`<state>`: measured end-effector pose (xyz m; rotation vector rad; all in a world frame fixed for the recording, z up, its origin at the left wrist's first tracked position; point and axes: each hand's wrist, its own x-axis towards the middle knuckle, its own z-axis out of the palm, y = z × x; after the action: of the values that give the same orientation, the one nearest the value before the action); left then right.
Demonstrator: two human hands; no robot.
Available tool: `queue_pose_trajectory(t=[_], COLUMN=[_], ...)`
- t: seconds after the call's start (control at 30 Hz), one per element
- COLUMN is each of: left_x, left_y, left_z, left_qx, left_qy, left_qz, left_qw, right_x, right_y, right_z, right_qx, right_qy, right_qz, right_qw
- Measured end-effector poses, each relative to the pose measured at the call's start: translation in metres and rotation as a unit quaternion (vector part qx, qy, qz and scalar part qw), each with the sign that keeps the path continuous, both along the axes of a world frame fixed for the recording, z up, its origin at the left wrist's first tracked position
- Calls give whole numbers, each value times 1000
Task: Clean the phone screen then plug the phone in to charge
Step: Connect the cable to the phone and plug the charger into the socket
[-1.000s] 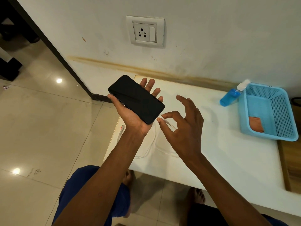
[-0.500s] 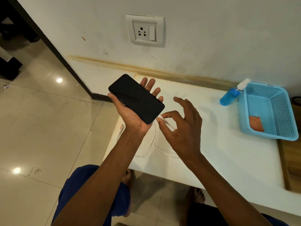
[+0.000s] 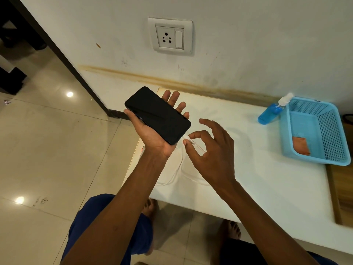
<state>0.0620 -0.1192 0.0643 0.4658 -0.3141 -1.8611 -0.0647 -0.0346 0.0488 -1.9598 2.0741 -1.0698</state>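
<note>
A glossy beige tiled floor (image 3: 47,150) lies under a low white surface (image 3: 257,178) that stands against a scuffed white wall (image 3: 248,44) with a brownish stain line along its foot. Nearest, the person's bare feet and blue-clad knees show below the surface's edge. Above its near left corner the left hand (image 3: 152,136) is turned palm up, its fingers (image 3: 174,96) nearly straight, and the phone (image 3: 157,114) lies flat on that palm, thumb against its left edge; the phone is a black slab, screen up, dark and glossy, with no logo or writing readable. Just right of the phone's lower end the right hand (image 3: 214,150) pinches the plug end of a white charging cable (image 3: 192,140) between thumb and forefinger, the other fingers spread; the plug tip sits right at the phone's bottom edge, and whether it is seated cannot be told. The cable loops down across the surface below the hands. Farther right a light blue perforated plastic basket (image 3: 328,136) holds an orange cloth (image 3: 300,145), and a blue spray bottle (image 3: 271,111) with a white nozzle leans at the basket's far left corner. On the wall beyond, a white socket plate (image 3: 170,36) carries a switch; no lettering is legible.
</note>
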Motion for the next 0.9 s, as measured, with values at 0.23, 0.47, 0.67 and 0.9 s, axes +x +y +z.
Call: queue_pose_trajectory(t=[0.23,0.47,0.67,0.9], left_x=[-4,-4,-4,-5], left_y=[3,3,2,1], left_z=[-1,-5,-3,-1], left_qx=[3,3,19,60], left_qy=[2,21,0,-64], left_qz=[2,0,-4,-7], left_qw=[1000,1000,1000,996], right_x=[-1,-1,-5,-30], right_y=[0,0,0,-9], right_z=[-4,-5,-2,14], right_qx=[-32,-36,5,106], right_qy=[-2,2,10,-297], right_qz=[-2,-7,0,-61], right_qw=[999,999,1000,947])
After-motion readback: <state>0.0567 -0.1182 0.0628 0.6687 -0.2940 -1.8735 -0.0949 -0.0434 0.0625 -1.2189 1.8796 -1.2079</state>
